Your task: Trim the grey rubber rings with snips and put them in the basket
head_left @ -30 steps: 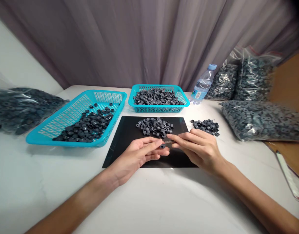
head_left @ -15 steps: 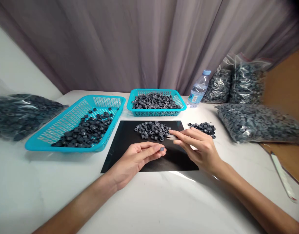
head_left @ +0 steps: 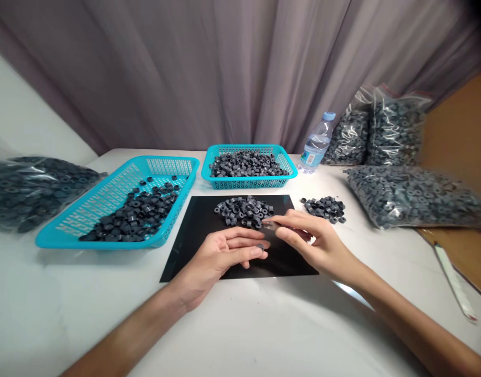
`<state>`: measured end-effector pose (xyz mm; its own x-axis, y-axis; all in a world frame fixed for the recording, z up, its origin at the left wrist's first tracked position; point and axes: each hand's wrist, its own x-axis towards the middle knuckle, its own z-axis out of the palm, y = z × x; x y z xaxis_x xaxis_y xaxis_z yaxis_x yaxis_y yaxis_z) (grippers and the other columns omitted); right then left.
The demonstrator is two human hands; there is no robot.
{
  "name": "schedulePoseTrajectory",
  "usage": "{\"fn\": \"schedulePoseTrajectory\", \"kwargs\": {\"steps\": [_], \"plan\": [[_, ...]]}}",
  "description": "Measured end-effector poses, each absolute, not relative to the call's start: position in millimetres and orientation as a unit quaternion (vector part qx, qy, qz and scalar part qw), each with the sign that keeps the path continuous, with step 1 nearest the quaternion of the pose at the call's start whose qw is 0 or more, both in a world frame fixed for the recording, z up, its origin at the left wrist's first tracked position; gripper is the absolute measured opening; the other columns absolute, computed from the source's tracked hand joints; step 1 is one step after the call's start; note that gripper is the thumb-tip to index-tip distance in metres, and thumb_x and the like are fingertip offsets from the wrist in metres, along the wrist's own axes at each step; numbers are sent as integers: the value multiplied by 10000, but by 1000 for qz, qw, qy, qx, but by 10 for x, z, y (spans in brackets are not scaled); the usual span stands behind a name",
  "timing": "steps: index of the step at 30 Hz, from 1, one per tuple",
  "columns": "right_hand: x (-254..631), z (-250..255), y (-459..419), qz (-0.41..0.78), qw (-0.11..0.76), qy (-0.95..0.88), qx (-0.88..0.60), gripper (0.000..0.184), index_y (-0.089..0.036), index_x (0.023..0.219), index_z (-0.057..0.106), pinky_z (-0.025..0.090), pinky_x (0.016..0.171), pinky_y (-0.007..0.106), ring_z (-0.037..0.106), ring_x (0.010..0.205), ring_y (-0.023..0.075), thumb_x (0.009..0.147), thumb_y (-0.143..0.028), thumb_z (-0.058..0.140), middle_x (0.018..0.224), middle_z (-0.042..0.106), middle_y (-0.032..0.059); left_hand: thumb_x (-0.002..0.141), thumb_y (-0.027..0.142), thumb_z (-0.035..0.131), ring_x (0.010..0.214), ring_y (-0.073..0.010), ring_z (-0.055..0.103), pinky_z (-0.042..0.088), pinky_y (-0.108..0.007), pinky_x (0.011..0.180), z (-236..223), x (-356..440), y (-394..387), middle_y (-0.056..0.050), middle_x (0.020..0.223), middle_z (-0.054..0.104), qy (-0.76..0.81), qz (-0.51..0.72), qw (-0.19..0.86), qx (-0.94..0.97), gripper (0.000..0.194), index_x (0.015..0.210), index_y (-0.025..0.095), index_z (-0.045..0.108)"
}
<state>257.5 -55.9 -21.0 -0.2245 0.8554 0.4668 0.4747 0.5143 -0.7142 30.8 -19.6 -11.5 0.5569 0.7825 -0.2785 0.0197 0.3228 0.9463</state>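
Note:
Over the black mat (head_left: 181, 256), my left hand (head_left: 224, 254) pinches one small dark grey plastic ring (head_left: 260, 246) between thumb and fingertips. My right hand (head_left: 314, 235) is closed on a small pointed metal tool (head_left: 269, 224); the fingers cover most of it, and its exact kind is unclear. The tool's tip points left, just above and right of the held ring, apart from it. Behind both hands lies a heap of similar grey rings (head_left: 242, 209) on the mat. A smaller pile of rings (head_left: 326, 208) is on the table beyond my right hand.
Two blue baskets hold rings: a large one (head_left: 146, 245) at left and a smaller one (head_left: 248, 183) at the back. A water bottle (head_left: 316, 144), bags of rings (head_left: 413, 196) and a white-handled tool (head_left: 454, 283) are at right. Another filled bag (head_left: 40, 183) lies far left.
The ring has turned in my left fingers, its hole facing me earlier. The metal tool drew away from the ring, showed two pointed prongs, then came back lower. The view shifted slightly.

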Motion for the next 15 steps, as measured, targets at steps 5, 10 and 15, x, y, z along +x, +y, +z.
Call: {"fn": "schedulePoseTrajectory", "kwargs": {"steps": [5,10,15], "plan": [[2545,-199,-563,325,433,-722,-431,288,-172,1007,754,414,541,235,521,635,119,943,-443,680,762,597,0,803,278,838,973,-163,699,459,-206,744,-98,310,-194,-73,1085,799,391,269,711,520,309,1096,207,769],[2504,-241,-548,357,439,-714,-414,322,-160,958,755,366,508,235,416,578,98,907,-476,718,696,506,-29,789,265,849,929,-140,689,464,-200,777,-86,320,-216,-59,1063,801,373,265,737,498,281,1058,210,789],[2476,-274,-539,399,460,-681,-406,253,-162,935,780,348,532,242,392,580,93,880,-409,767,666,477,-41,775,246,856,987,-142,684,475,-205,864,-88,326,-223,-59,1103,793,362,265,754,480,310,1076,210,792]]}}
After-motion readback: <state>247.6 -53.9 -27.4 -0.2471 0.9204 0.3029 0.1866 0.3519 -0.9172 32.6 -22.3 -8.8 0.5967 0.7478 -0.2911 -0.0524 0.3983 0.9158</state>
